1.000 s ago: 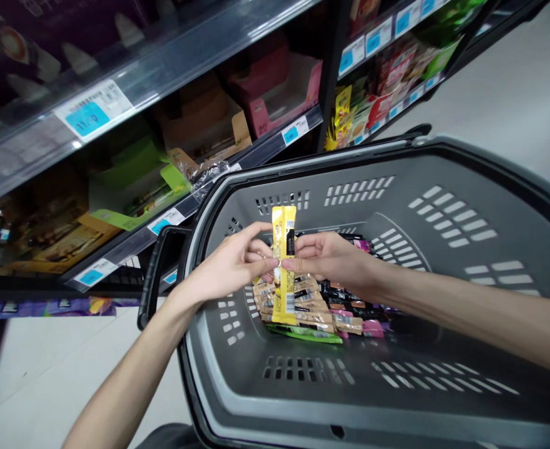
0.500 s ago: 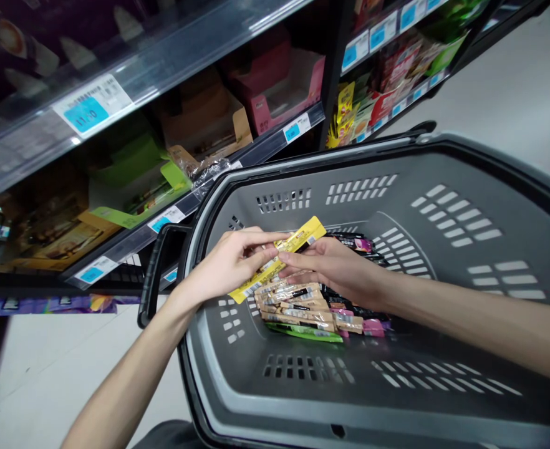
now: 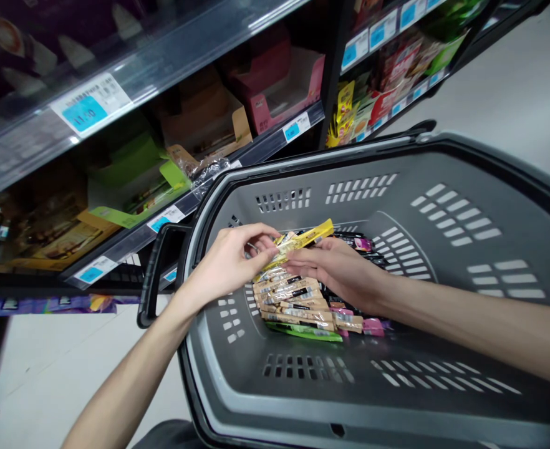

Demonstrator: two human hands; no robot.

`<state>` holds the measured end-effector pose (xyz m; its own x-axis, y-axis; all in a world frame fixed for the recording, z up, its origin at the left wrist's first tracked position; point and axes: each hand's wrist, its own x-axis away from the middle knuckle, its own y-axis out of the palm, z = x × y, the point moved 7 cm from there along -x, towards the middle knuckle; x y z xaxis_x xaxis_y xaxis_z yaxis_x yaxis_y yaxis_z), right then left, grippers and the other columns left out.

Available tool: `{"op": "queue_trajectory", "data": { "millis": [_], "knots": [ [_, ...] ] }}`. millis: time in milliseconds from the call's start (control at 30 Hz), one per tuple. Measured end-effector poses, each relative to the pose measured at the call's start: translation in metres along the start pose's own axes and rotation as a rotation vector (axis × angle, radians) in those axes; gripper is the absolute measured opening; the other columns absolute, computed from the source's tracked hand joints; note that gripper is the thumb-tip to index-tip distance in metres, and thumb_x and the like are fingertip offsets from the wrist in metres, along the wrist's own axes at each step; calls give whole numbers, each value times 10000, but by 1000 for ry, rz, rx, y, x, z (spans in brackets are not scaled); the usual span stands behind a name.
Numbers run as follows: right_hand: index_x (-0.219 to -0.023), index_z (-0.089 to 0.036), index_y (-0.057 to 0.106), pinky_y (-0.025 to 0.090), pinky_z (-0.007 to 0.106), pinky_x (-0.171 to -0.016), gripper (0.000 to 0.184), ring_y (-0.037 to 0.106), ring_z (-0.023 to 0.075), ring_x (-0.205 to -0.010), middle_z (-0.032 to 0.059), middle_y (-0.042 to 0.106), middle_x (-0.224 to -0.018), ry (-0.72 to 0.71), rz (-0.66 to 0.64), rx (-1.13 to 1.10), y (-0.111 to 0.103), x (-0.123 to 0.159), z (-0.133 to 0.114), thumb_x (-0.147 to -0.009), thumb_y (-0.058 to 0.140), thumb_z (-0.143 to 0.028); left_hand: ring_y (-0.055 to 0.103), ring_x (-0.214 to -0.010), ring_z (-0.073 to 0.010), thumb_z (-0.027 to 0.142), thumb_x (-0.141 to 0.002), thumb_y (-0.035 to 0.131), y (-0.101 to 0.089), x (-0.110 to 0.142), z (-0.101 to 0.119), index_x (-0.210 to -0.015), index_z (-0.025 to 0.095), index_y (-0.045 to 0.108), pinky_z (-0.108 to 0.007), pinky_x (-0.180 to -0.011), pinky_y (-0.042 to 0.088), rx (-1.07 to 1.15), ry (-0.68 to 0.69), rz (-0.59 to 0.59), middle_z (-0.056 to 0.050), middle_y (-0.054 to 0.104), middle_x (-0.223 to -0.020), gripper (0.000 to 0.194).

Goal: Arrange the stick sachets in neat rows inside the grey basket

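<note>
A slim yellow snack packet [image 3: 313, 236] slants over the pile in the grey shopping basket [image 3: 448, 349]. My left hand [image 3: 235, 259] curls its thumb and fingers about the packet's near-left part. Closer to its upper right end, my right hand [image 3: 343, 271] holds the same packet between thumb and fingers. Right under it lie several tan stick packets [image 3: 298, 299] side by side, with a green packet [image 3: 305, 332] along their lower edge. Black packets [image 3: 350, 237] and a pink-ended packet [image 3: 373, 326] are partly hidden by my right hand and wrist.
Shelving rises beyond the basket, holding a green display box [image 3: 135, 193], a tan box [image 3: 209, 131] and a pink box [image 3: 279, 93]. Price tags [image 3: 90, 106] line its edges. The basket's black handle [image 3: 158, 274] sticks out at left. Pale floor [image 3: 36, 368] shows lower left.
The yellow packet has shifted slightly right and turned more edge-on, sitting closer to the pile. My left fingers have parted a little around it. The basket has stayed in place.
</note>
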<state>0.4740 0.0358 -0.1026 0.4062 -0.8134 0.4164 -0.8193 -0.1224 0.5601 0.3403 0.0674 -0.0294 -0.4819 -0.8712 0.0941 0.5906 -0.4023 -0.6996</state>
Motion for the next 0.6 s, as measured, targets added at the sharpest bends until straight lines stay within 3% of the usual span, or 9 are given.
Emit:
{"op": "queue_trajectory", "data": {
  "millis": [600],
  "knots": [
    [-867, -159, 711, 507, 397, -974, 121, 665, 162, -853, 46, 735, -923, 17, 21, 18, 1, 2, 1, -779, 795, -158, 623, -694, -121, 224, -853, 605, -6, -1, -1, -885, 173, 751, -222, -618, 430, -95, -45, 52, -3, 741, -809, 158]
  ]
}}
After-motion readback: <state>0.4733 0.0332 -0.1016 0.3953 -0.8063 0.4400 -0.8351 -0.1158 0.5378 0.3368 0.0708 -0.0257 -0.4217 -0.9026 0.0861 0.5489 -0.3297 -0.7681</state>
